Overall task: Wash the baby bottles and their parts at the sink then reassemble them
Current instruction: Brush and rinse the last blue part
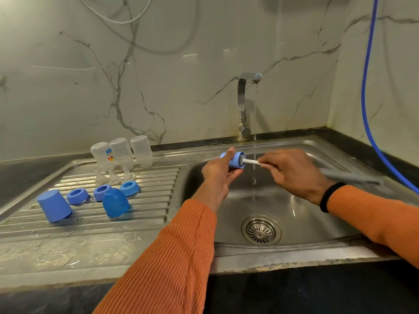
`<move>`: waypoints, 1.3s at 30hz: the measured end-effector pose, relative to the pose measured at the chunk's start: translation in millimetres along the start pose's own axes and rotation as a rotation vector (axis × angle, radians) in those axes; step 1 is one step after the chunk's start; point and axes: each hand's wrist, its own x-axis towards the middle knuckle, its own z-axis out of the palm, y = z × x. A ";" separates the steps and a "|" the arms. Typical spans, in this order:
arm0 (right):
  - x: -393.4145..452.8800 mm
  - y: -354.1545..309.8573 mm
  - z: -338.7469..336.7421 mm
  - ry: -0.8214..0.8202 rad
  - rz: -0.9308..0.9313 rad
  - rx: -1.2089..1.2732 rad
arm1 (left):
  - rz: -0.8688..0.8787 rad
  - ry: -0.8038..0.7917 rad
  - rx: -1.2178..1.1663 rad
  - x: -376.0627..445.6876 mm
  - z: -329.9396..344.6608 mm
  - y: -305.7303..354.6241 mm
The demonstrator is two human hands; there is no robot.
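My left hand [218, 172] grips a blue bottle cap [234, 159] over the sink basin [294, 214], its open end turned right. My right hand [292, 169] holds a bottle brush by its white and grey handle [251, 162], and the grey sponge head [240, 160] sits inside the cap. Three clear bottles [121, 152] stand upside down at the back of the draining board. In front of them stand clear teats [113, 176], three blue collar rings [102, 192] and two blue caps [54, 206].
The tap [244, 105] runs a thin stream of water into the basin, just right of the cap. The drain strainer [260, 230] lies below. The wet ribbed draining board [90, 223] is on the left. A blue hose [367, 87] hangs down the right wall.
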 end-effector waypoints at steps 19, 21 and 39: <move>-1.1 -11.4 3.3 -0.009 0.273 0.286 | 0.084 0.025 -0.181 20.6 -12.1 9.1; 0.8 -9.7 5.3 0.014 0.314 0.312 | 0.116 -0.023 -0.052 22.3 -12.4 6.0; 6.0 -20.3 2.4 0.035 0.354 0.361 | -0.049 -0.043 -0.091 -11.6 -4.8 5.8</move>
